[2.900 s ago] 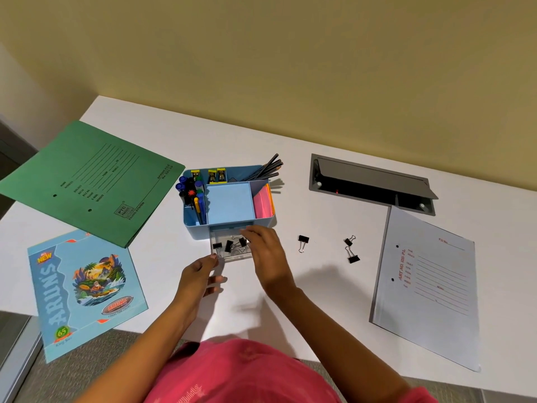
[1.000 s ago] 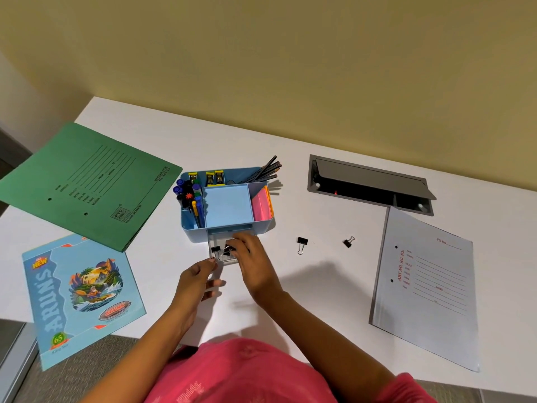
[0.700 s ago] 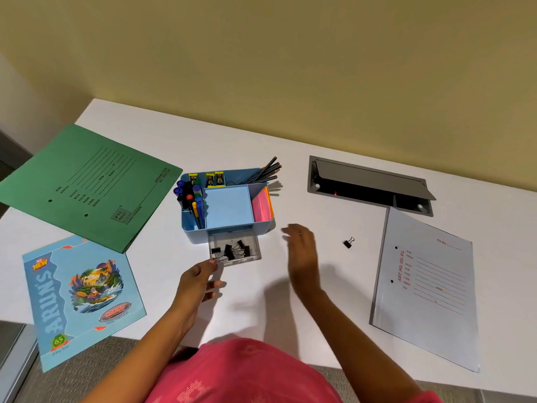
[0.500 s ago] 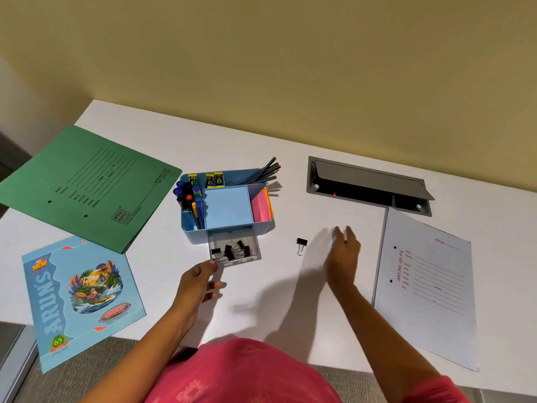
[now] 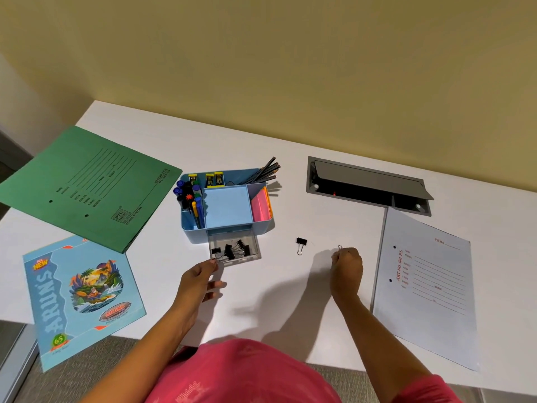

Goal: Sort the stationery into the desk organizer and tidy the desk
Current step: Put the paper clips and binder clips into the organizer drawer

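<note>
Blue plastic desk organizer [image 5: 191, 234] sits mid-surface, boxy with rounded corners, and it's pretty full: dark pencils [image 5: 264, 173] fanning out of the back right corner, pens [image 5: 189, 196] standing on the left, pink sticky notes [image 5: 260, 207] on the right. Its clear drawer [image 5: 220, 242] is pulled out at the front with a few black binder clips [image 5: 232, 251] lying inside. The left hand [image 5: 200, 279] pinches the drawer's front left corner with thumb and forefinger, other fingers loose. The right hand [image 5: 347, 264] is well apart from it, curled round a small binder clip [image 5: 340, 247]; only the wire loop pokes out. One more loose clip [image 5: 301, 242], black with wire handles, lies on the white surface [image 5: 334, 222] between drawer and right hand. Around that: a matte green folder [image 5: 93, 184] and a glossy notebook [image 5: 81, 295] on the left, a pale grey folder [image 5: 427, 286] on the right, and a grey cable hatch [image 5: 366, 184] propped open at the back.
</note>
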Available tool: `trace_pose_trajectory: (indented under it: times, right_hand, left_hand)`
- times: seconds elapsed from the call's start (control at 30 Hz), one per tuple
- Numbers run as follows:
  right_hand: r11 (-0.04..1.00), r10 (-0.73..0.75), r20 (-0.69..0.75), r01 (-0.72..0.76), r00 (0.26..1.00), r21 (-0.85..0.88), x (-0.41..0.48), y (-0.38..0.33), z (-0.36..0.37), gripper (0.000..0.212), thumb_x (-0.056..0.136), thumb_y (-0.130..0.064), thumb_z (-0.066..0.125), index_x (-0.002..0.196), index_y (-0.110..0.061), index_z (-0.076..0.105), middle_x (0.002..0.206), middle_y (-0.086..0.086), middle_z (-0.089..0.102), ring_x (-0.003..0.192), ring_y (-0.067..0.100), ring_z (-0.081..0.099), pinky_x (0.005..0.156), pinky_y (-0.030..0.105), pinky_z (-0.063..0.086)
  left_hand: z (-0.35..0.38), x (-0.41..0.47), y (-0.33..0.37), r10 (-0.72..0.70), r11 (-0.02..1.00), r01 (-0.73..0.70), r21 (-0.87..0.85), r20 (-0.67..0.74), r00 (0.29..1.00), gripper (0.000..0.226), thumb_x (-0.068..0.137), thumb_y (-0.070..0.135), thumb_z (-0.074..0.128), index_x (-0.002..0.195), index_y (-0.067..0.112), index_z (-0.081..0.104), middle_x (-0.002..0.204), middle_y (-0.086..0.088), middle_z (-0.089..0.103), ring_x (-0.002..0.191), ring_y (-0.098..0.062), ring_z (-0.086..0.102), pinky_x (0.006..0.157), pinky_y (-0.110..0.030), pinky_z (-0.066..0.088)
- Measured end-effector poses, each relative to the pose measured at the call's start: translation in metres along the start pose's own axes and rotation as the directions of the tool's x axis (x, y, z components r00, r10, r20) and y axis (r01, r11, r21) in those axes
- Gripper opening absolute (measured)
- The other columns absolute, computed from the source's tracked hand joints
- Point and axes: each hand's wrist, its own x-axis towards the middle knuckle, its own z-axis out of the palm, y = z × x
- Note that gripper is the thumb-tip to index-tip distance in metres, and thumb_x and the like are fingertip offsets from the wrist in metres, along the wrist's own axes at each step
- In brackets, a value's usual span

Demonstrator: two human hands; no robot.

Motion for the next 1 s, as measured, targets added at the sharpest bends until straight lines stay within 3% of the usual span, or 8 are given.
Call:
trace_pose_trajectory:
  times: [0.13, 0.27, 0.43, 0.53, 0.63, 0.77, 0.93, 1.0]
  right_hand:
    - [0.989, -0.075, -0.103, 0.087, 0.992, 0.116, -0.006, -0.015, 0.001, 0.017, 0.081, 0.009, 0.058, 0.067, -0.002, 0.058, 0.074, 0.013, 0.059, 0.067, 0.028, 0.057, 0.058, 0.027, 0.036]
    - [0.882, -0.274, -0.220, 0.335, 0.936, 0.331, -0.031, -0.055, -0.009, 0.017, 0.079, 0.010, 0.059, 0.071, -0.004, 0.055, 0.069, 0.007, 0.056, 0.064, 0.023, 0.054, 0.058, 0.032, 0.044]
    - [0.718, -0.469, -0.143, 0.470, 0.872, 0.514, -0.070, -0.117, -0.018, 0.007, 0.088, -0.001, 0.059, 0.085, -0.007, 0.059, 0.083, 0.002, 0.059, 0.076, 0.015, 0.056, 0.068, 0.029, 0.049]
    - [0.701, -0.560, -0.041, 0.500, 0.827, 0.509, -0.084, -0.140, -0.010, 0.001, 0.091, -0.008, 0.059, 0.091, -0.009, 0.059, 0.088, 0.001, 0.059, 0.078, 0.015, 0.056, 0.069, 0.028, 0.049]
    - [0.748, -0.571, 0.090, 0.471, 0.816, 0.467, -0.090, -0.153, 0.000, 0.003, 0.092, -0.012, 0.059, 0.095, -0.010, 0.060, 0.093, 0.003, 0.060, 0.082, 0.013, 0.055, 0.074, 0.022, 0.047]
    - [0.754, -0.558, 0.098, 0.454, 0.824, 0.475, -0.087, -0.153, 0.003, 0.003, 0.092, -0.015, 0.060, 0.093, -0.012, 0.060, 0.093, 0.000, 0.059, 0.084, 0.007, 0.050, 0.075, 0.012, 0.039]
    - [0.805, -0.421, -0.112, 0.428, 0.900, 0.410, -0.058, -0.132, 0.008, 0.007, 0.092, -0.011, 0.058, 0.096, -0.017, 0.060, 0.099, -0.002, 0.058, 0.092, 0.014, 0.054, 0.081, 0.031, 0.050]
    - [0.888, -0.367, -0.086, 0.377, 0.926, 0.264, -0.043, -0.118, 0.013, 0.020, 0.092, -0.008, 0.057, 0.110, -0.014, 0.063, 0.112, 0.005, 0.060, 0.103, 0.020, 0.055, 0.088, 0.035, 0.050]
  left_hand:
    - [0.000, 0.001, -0.001, 0.002, 1.000, -0.002, -0.003, -0.006, 1.000, 0.032, 0.096, 0.030, 0.052, 0.119, 0.009, 0.060, 0.119, -0.010, 0.064, 0.096, -0.035, 0.068, 0.065, -0.033, 0.058]
    - [0.000, 0.000, -0.002, 0.000, 1.000, 0.000, -0.008, -0.003, 1.000, 0.033, 0.096, 0.031, 0.052, 0.120, 0.009, 0.059, 0.119, -0.009, 0.064, 0.095, -0.034, 0.069, 0.061, -0.030, 0.059]
    - [0.000, -0.001, -0.002, 0.006, 1.000, -0.006, -0.004, 0.001, 1.000, 0.034, 0.097, 0.031, 0.051, 0.121, 0.008, 0.058, 0.115, -0.011, 0.065, 0.096, -0.033, 0.068, 0.055, -0.026, 0.057]
    - [0.001, 0.000, -0.002, 0.014, 1.000, -0.014, -0.010, -0.007, 1.000, 0.034, 0.096, 0.030, 0.052, 0.120, 0.007, 0.059, 0.112, -0.008, 0.066, 0.096, -0.034, 0.068, 0.064, -0.034, 0.058]
    - [0.001, 0.002, -0.003, 0.008, 1.000, -0.009, -0.011, -0.015, 1.000, 0.033, 0.096, 0.031, 0.053, 0.117, 0.007, 0.061, 0.104, -0.013, 0.069, 0.095, -0.036, 0.068, 0.074, -0.041, 0.056]
    - [0.001, 0.000, -0.001, 0.003, 1.000, -0.003, -0.011, -0.009, 1.000, 0.032, 0.096, 0.032, 0.053, 0.115, 0.008, 0.062, 0.095, -0.013, 0.070, 0.094, -0.034, 0.068, 0.064, -0.033, 0.058]
    - [0.001, -0.003, 0.000, 0.016, 1.000, -0.016, -0.026, 0.003, 1.000, 0.027, 0.097, 0.030, 0.052, 0.112, 0.011, 0.061, 0.086, 0.001, 0.067, 0.091, -0.031, 0.067, 0.056, -0.026, 0.057]
    - [0.000, -0.002, 0.000, 0.018, 0.999, -0.018, -0.026, 0.003, 1.000, 0.027, 0.096, 0.030, 0.052, 0.113, 0.011, 0.061, 0.089, 0.003, 0.066, 0.094, -0.033, 0.067, 0.058, -0.028, 0.057]
